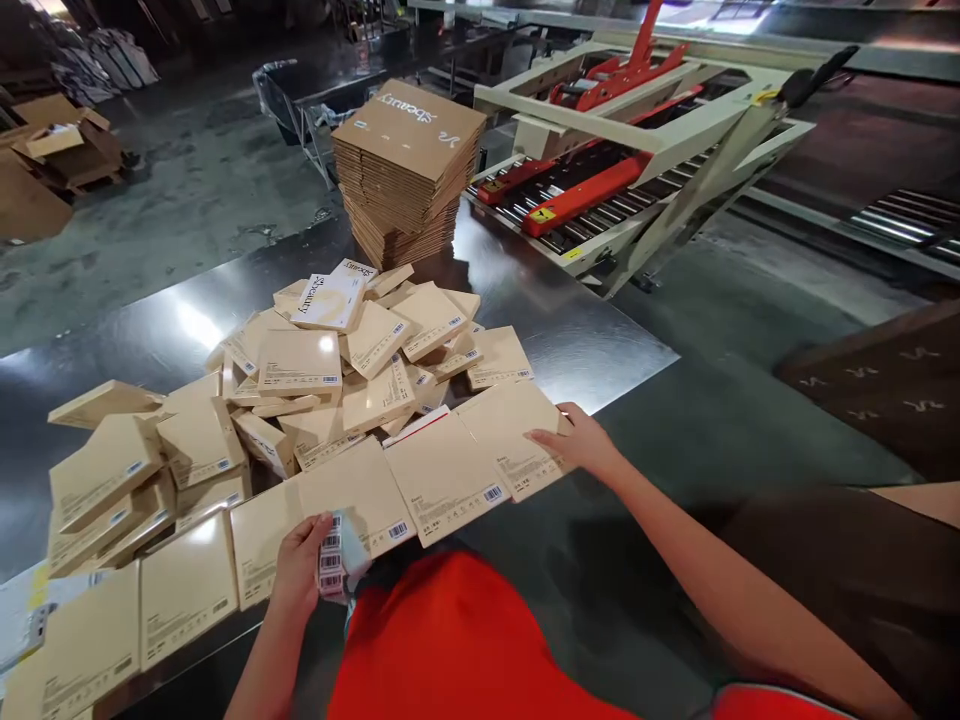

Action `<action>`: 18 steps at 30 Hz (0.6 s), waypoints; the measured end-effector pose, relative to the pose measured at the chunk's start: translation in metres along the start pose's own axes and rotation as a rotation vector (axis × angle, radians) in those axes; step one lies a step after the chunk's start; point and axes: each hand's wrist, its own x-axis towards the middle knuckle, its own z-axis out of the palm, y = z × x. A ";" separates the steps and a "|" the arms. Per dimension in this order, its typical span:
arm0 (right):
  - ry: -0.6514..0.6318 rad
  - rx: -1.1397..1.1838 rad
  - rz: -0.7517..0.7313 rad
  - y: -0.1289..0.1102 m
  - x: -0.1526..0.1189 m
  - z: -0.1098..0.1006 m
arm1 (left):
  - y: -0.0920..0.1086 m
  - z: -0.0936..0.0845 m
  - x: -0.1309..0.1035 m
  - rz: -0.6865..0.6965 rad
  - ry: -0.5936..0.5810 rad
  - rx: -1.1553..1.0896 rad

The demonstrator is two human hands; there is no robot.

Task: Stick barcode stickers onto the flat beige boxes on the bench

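My left hand point(304, 560) pinches a strip of barcode stickers point(331, 555) close to the table's front edge. With my right hand point(574, 440) I grip the right end of a flat beige box point(517, 430), thumb on top and fingers at its far edge. That box lies at the right end of a row of similar beige boxes along the table edge. Beside it is another beige box point(446, 475) with a printed barcode at its lower corner. A further box point(360, 495) lies just beyond the sticker strip.
Behind the row, a loose pile of beige boxes point(300, 360) covers the metal table point(592, 345). Flattened cartons point(409, 150) are stacked at the back. A conveyor machine with red bars point(589, 195) stands beyond the right edge.
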 end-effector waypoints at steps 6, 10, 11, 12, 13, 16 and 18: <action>0.040 -0.129 -0.034 -0.007 -0.012 -0.001 | -0.011 0.000 0.006 0.036 0.010 0.106; 0.142 -0.402 -0.140 -0.030 -0.018 0.004 | -0.014 0.000 0.009 0.122 0.036 0.264; 0.231 -0.436 -0.200 -0.038 -0.019 0.006 | -0.013 -0.001 0.008 0.163 0.060 0.313; 0.307 -0.445 -0.280 -0.048 -0.020 0.008 | -0.013 -0.001 0.006 0.214 0.094 0.363; 0.345 -0.430 -0.376 -0.059 -0.020 0.012 | -0.012 0.000 0.003 0.270 0.137 0.409; 0.103 -0.308 -0.610 -0.104 -0.014 0.031 | -0.007 0.012 -0.011 0.480 0.213 0.542; -0.166 -0.384 -0.664 -0.136 -0.007 0.051 | -0.003 0.030 -0.020 0.688 0.031 0.742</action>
